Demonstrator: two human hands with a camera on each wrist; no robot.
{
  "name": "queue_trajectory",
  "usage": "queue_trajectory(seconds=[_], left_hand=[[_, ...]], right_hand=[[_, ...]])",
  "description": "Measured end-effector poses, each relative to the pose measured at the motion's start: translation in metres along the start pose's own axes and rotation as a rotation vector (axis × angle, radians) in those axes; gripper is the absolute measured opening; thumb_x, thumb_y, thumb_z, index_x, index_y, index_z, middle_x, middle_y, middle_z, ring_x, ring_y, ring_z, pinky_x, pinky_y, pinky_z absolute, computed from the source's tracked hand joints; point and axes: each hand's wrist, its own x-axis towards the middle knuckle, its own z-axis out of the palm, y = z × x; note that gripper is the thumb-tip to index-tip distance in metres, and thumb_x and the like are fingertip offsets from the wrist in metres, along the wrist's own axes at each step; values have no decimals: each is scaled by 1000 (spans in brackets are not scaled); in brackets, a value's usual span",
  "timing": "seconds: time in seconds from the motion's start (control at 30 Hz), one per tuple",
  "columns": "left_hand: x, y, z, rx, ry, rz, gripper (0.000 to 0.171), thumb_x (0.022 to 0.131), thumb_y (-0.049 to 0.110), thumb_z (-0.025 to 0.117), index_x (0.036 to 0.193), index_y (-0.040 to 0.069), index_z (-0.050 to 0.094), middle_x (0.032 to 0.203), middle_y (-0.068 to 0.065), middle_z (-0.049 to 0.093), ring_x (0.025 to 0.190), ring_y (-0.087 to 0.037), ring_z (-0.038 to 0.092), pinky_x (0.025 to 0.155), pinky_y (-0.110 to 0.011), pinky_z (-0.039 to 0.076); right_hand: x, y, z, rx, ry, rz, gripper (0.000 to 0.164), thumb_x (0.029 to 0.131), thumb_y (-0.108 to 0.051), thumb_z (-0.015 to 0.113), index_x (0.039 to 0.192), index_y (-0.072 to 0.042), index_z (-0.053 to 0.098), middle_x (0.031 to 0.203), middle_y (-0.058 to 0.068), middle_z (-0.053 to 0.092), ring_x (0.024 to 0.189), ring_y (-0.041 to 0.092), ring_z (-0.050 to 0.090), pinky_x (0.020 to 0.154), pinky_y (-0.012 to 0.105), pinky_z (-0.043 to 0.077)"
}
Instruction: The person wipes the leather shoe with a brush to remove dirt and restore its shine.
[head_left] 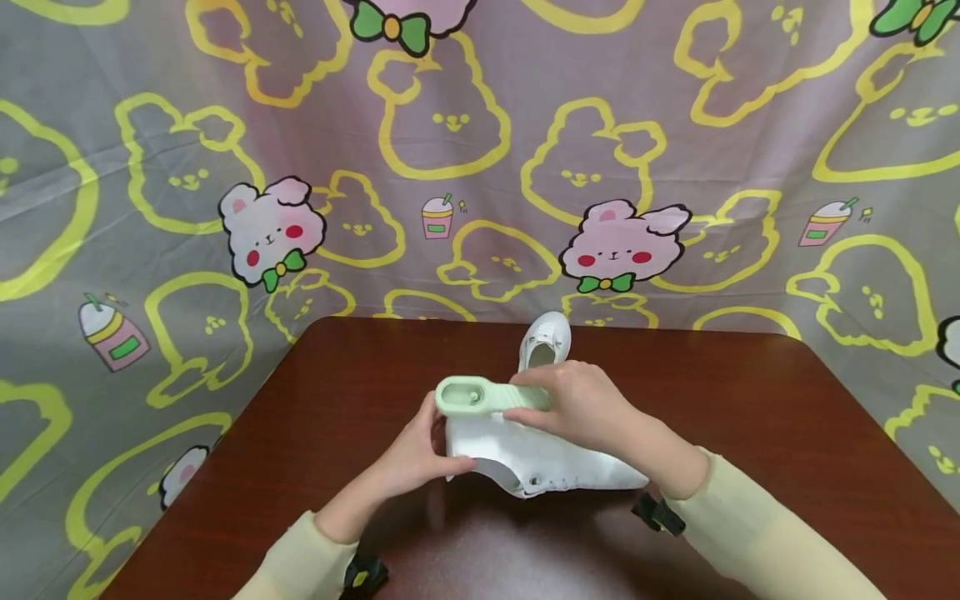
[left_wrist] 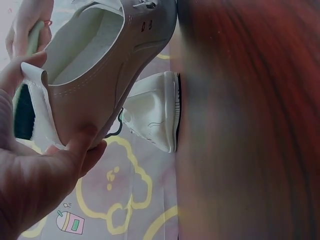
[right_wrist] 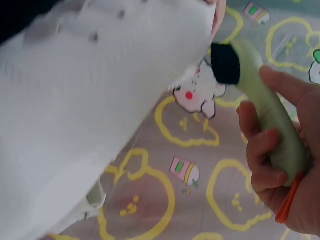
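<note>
A white shoe is held up over the table by my left hand, which grips its heel. In the left wrist view, the thumb and fingers of that hand lie round the shoe's heel. My right hand grips the handle of a pale green brush. Dark bristles show on the brush head in the right wrist view, facing the shoe near its heel. An orange-red loop hangs from the handle's end.
A second white shoe stands at the back of the brown table, beyond my right hand. Behind the table hangs a grey cloth printed with cartoon animals. Black straps sit at both wrists.
</note>
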Motion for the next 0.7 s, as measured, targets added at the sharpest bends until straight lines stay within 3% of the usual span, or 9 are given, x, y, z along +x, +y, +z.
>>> queue_trajectory(seconds=[0.1, 0.2, 0.37, 0.47, 0.5, 0.7], left_hand=[[0, 1, 0, 19, 20, 2, 82, 72, 2, 83, 136, 4, 32, 128, -14, 48, 107, -24, 54, 79, -30, 50], [0, 3, 0, 38, 35, 3, 81, 71, 3, 84, 135, 5, 34, 126, -12, 50, 104, -23, 54, 77, -30, 50], [1, 4, 1, 27, 28, -17, 82, 72, 3, 83, 136, 1, 31, 130, -18, 49, 110, -28, 54, 86, -31, 49], [1, 4, 2, -11, 11, -16, 82, 72, 0, 82, 135, 0, 29, 131, -21, 48, 112, -33, 53, 85, -33, 51], [1, 5, 2, 2, 17, -16, 83, 72, 1, 82, 136, 1, 30, 132, -20, 48, 112, -31, 53, 87, -32, 49], [-1, 7, 1, 25, 20, 15, 83, 71, 1, 84, 136, 5, 33, 126, -12, 50, 101, -24, 55, 71, -32, 52]], right_hand=[[-2, -5, 1, 50, -35, -74, 29, 80, -39, 79, 97, -16, 75, 84, -10, 70, 59, 0, 50, 49, 18, 39], [-2, -7, 3, 20, -27, -99, 27, 80, -40, 78, 95, -17, 74, 83, -11, 69, 58, 0, 50, 47, 18, 37], [2, -1, 1, -65, 29, 6, 30, 78, -39, 80, 96, -15, 75, 81, -6, 70, 58, 6, 54, 46, 22, 37], [2, 2, 0, -53, 29, 63, 35, 78, -39, 81, 100, -12, 76, 84, -2, 72, 59, 9, 55, 47, 23, 37], [2, 2, 1, -42, 31, 58, 34, 78, -39, 81, 99, -13, 76, 84, -3, 72, 60, 8, 55, 48, 23, 38], [-3, -7, 3, 44, -13, -77, 29, 79, -39, 80, 96, -17, 75, 87, -9, 71, 63, 1, 55, 51, 19, 42]])
